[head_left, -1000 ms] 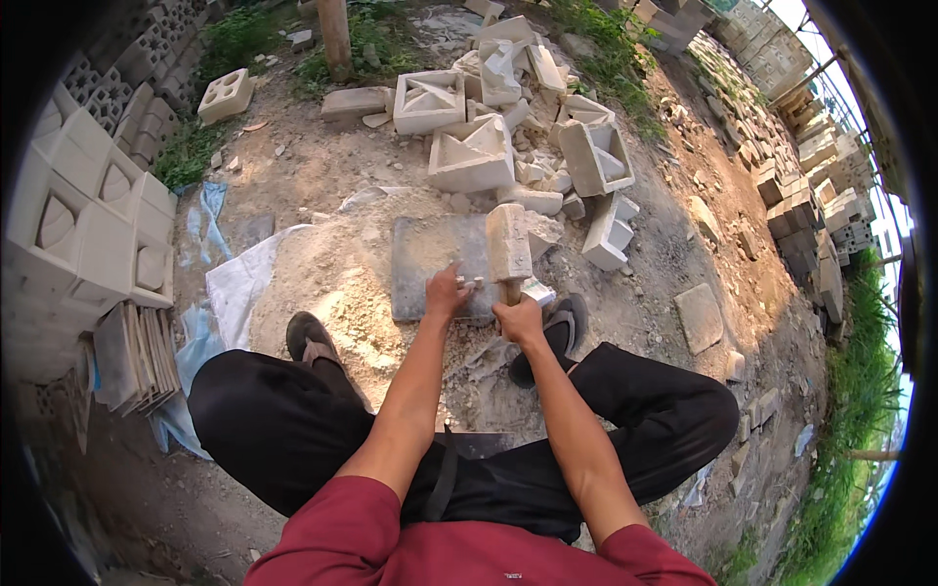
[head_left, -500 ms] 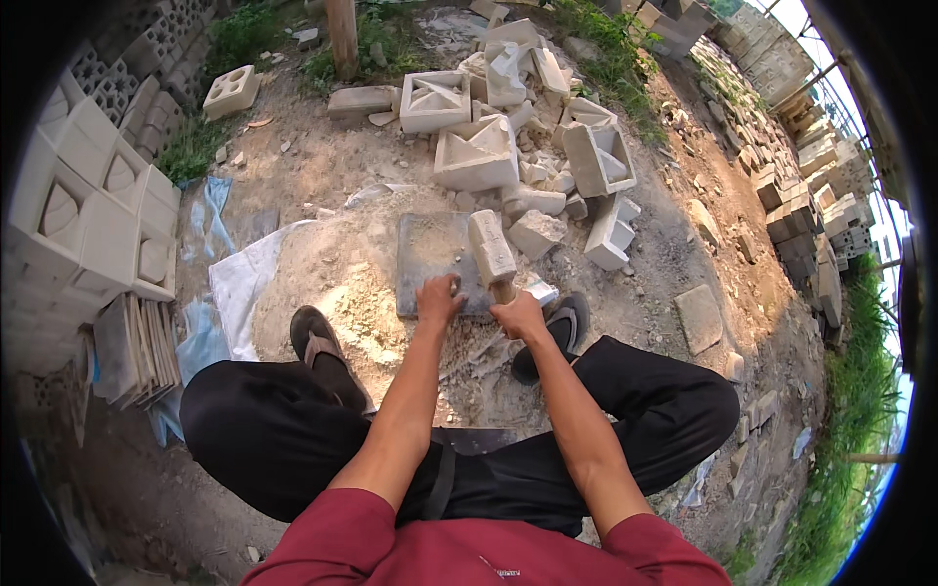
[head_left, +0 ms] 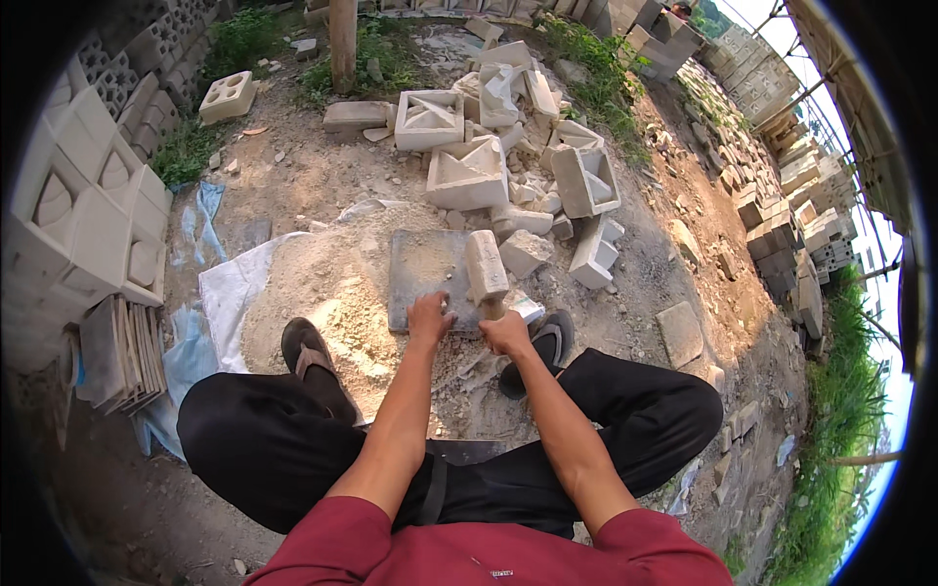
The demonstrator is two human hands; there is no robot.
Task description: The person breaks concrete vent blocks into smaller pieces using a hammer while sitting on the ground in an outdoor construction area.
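Observation:
In my right hand [head_left: 505, 333] is the short handle of a mallet [head_left: 486, 265]. Its thick, pale, dusty head points away from me along the right edge of a flat dark grey slab [head_left: 405, 266]. Pale powder lies on the slab's surface. At the slab's near edge, my left hand [head_left: 427, 318] is closed, its fingers curled together. Something small may be pinched at the fingertips, too little of it shows to name. Crushed pale rubble [head_left: 347, 303] spreads left of the slab, between my sandalled feet.
Broken pale ventilation blocks [head_left: 469, 174] are heaped beyond the slab. Stacked decorative blocks [head_left: 103, 210] and thin boards [head_left: 127, 356] stand at the left. A white sack [head_left: 230, 298] lies near the rubble. A flat stone [head_left: 681, 332] is at the right, with more block stacks [head_left: 777, 230] farther off.
The view has tilted slightly, so the scene sits lower and a little left. Both hands and the mallet keep nearly the same places by the slab.

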